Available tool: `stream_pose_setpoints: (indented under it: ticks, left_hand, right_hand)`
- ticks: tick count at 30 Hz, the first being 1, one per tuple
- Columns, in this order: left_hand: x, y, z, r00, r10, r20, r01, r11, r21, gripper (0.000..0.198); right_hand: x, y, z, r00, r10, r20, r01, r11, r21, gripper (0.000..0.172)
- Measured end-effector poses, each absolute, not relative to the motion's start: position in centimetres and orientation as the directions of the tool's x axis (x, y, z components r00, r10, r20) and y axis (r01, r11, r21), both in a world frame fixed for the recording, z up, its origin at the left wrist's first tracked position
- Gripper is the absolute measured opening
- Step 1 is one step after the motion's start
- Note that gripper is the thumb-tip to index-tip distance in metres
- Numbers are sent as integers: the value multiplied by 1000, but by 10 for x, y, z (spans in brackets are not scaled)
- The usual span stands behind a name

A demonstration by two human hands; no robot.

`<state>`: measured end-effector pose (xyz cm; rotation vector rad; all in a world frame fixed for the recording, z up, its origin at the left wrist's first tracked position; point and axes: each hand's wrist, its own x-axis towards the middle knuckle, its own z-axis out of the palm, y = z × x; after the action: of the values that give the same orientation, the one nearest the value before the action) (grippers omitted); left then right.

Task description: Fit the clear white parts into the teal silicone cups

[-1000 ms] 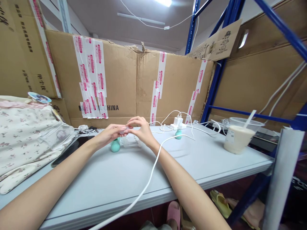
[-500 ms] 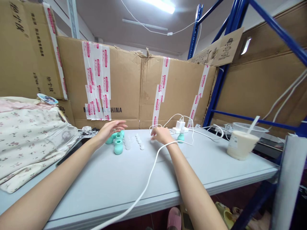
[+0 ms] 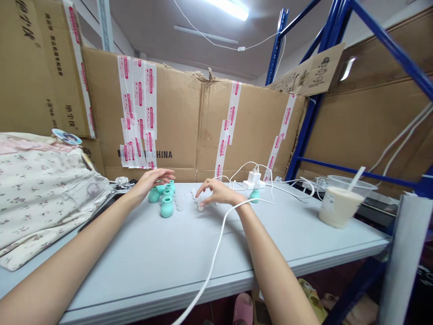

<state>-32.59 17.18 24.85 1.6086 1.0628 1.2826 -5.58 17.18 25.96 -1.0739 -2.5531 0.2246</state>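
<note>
My left hand is open, its fingers stretched out flat over the back of a group of small round teal bottles with open mouths. Just right of these stands a row of small clear pieces, too small to name. Over a second row, of small white cap-like pieces, my right hand curves with thumb and fingers apart. The thumb tip is close to the nearest white piece; whether it touches cannot be made out. Behind my right wrist stands a single teal bottle with a clear top.
A white cable runs across the table under my right wrist to a charger on a power strip. A plastic cup with a milky drink and straw stands at right. Floral cloth lies left. Cardboard walls the back.
My right hand has moved left, from beside the power strip to the row of white pieces, and its fingers have spread. My left hand has shifted slightly left.
</note>
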Motion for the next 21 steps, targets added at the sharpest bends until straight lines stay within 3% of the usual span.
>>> stream_pose_setpoints:
  ticks: [5, 9, 11, 13, 17, 19, 21]
  left_hand:
    - [-322, 169, 250, 130, 941, 313, 140, -330, 933, 47]
    - [-318, 165, 253, 130, 943, 307, 175, -326, 929, 47]
    - [-316, 162, 255, 129, 938, 322, 208, -343, 916, 47]
    - [-312, 158, 256, 165, 920, 355, 272, -388, 880, 47]
    - [-296, 147, 255, 319, 861, 397, 497, -508, 703, 46]
    - [-286, 142, 253, 372, 821, 433, 487, -570, 662, 44]
    - [-278, 140, 251, 333, 807, 487, 440, -590, 677, 41]
  right_hand:
    - [-66, 175, 246, -643, 728, 235, 726, 678, -112, 25]
    - [-65, 177, 243, -647, 703, 296, 718, 692, -76, 13]
    - [-66, 176, 246, -640, 690, 339, 682, 713, -162, 11]
    - [-70, 174, 252, -596, 681, 426, 582, 732, -355, 9]
    - [-85, 168, 257, -379, 744, 551, 137, 634, -761, 26]
    - [-95, 167, 254, -332, 771, 543, -42, 563, -825, 28]
    - [-102, 167, 249, -326, 780, 534, -106, 532, -840, 29]
